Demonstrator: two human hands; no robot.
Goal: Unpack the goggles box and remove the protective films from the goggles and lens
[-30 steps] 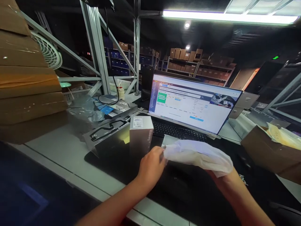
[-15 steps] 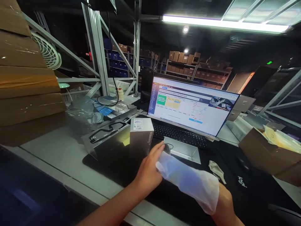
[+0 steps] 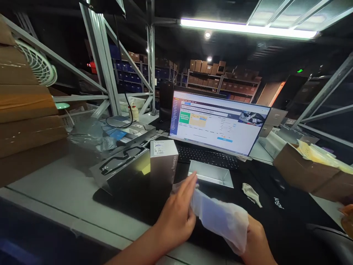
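Observation:
A frosted, translucent white plastic bag (image 3: 217,215) stretches between my two hands above the black desk mat. Something bluish shows through it, its kind hidden. My left hand (image 3: 178,211) is closed at the bag's far-left end, fingers long and pressed together, with a flap of film behind them. My right hand (image 3: 257,235) grips the near-right end, its fingers mostly hidden by the bag. Just beyond my left fingertips lies an open silver-grey box tray (image 3: 212,176). Left of it stands an upright grey-brown box (image 3: 162,165) with a label on top.
A larger box (image 3: 121,169) with a black outline print lies to the left. Behind are a keyboard (image 3: 206,156) and a lit monitor (image 3: 215,121). A crumpled pale pouch (image 3: 251,195), a mouse (image 3: 278,183) and a carton (image 3: 306,169) sit on the right. Stacked cartons (image 3: 30,110) rise at far left.
The dark item and thin loop seen at the bag's left end are now out of sight. My left hand has shifted nearer and turned more upright. The whole view has swung slightly right.

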